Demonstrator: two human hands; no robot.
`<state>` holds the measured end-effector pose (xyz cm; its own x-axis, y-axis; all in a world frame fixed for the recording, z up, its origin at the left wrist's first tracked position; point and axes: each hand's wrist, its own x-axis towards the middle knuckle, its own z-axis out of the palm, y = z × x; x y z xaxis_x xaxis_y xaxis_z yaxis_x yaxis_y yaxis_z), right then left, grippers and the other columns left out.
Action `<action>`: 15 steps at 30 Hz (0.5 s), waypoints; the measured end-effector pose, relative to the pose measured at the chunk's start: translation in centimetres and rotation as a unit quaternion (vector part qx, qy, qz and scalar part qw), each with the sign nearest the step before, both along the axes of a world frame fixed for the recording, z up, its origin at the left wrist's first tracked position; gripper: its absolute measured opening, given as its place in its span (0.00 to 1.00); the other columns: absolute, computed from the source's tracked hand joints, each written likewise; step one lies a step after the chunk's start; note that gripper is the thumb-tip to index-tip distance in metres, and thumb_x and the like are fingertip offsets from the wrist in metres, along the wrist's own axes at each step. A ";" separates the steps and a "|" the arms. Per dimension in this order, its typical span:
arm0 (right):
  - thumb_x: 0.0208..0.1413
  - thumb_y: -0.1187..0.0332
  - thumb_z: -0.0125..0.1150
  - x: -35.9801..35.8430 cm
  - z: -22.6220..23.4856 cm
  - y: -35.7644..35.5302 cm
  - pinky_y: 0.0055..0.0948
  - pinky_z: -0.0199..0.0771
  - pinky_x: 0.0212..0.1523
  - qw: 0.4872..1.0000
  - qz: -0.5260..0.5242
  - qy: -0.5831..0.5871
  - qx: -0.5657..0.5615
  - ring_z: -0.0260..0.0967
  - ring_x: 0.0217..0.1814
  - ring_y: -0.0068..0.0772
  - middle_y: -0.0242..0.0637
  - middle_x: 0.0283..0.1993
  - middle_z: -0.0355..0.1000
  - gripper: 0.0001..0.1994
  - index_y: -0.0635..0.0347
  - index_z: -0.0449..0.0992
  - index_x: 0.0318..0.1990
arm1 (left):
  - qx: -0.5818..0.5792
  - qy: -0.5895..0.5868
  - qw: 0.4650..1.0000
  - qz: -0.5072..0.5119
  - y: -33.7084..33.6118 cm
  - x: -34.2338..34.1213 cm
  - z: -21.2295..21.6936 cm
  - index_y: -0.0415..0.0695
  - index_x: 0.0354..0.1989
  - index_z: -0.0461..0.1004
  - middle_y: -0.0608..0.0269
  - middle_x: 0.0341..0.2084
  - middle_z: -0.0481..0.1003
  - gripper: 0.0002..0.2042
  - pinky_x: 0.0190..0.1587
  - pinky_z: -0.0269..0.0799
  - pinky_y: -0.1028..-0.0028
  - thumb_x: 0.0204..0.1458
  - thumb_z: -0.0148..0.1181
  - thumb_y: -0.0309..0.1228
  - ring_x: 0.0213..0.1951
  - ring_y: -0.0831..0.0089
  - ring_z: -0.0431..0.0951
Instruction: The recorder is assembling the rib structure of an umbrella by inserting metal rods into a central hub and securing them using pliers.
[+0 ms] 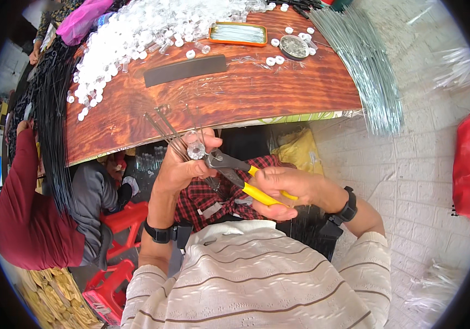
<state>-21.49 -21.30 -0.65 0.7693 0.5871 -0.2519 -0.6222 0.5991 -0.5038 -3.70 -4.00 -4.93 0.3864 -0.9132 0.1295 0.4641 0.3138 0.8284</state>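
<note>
Meanwhile, the left hand [183,164] pinches a clear bead [195,149] with wires [164,129]; the right hand [287,189] grips yellow-handled pliers [235,172] at it; many beads [136,33] wait at the table's [235,93] far-left corner.

Reddish wood-grain worktop [279,93] stood w/ curved front edge, daylit. Floor [410,181] at right was pale brick-pattern paving. Red plastic stools [120,219] sat low at left, red bag [468,164] by right rim.

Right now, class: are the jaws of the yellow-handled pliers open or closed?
Closed, or nearly so: the yellow-handled metal pliers, squeezed in the right hand, have their jaws meeting at the small clear plastic piece held by the left hand.
</note>
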 end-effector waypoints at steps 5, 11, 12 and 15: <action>0.55 0.49 0.58 1.0 2.7 -0.2 0.20 0.62 0.11 0.968 -0.034 -0.047 -0.246 0.64 0.12 0.22 0.36 0.16 0.68 0.22 0.59 0.64 0.24 | 0.010 0.020 0.999 0.045 -0.3 0.1 -0.6 0.35 0.47 0.73 0.63 0.32 0.71 0.27 0.21 0.63 0.80 0.42 0.72 0.41 0.23 0.78 0.72; 0.47 0.61 0.70 1.1 3.6 0.2 0.21 0.65 0.16 0.829 -0.157 -0.089 -0.529 0.64 0.14 0.19 0.31 0.19 0.68 0.22 0.65 0.66 0.39 | -0.020 0.045 0.997 0.064 -0.9 0.4 -0.9 0.37 0.50 0.71 0.64 0.25 0.72 0.24 0.21 0.55 0.79 0.48 0.68 0.38 0.20 0.82 0.63; 0.45 0.59 0.71 1.1 3.8 0.2 0.25 0.68 0.20 0.789 -0.153 -0.107 -0.585 0.67 0.17 0.24 0.34 0.22 0.69 0.26 0.65 0.66 0.44 | -0.030 0.049 0.996 0.066 -0.9 0.4 -0.9 0.37 0.50 0.71 0.65 0.24 0.72 0.23 0.22 0.54 0.79 0.49 0.67 0.38 0.19 0.82 0.61; 0.45 0.59 0.70 0.8 3.2 0.5 0.29 0.69 0.23 0.614 -0.232 -0.244 -0.714 0.70 0.22 0.30 0.37 0.25 0.70 0.26 0.65 0.66 0.45 | -0.027 0.049 0.995 0.079 -0.7 0.5 -1.1 0.38 0.51 0.70 0.64 0.24 0.72 0.24 0.22 0.54 0.79 0.49 0.66 0.39 0.20 0.81 0.62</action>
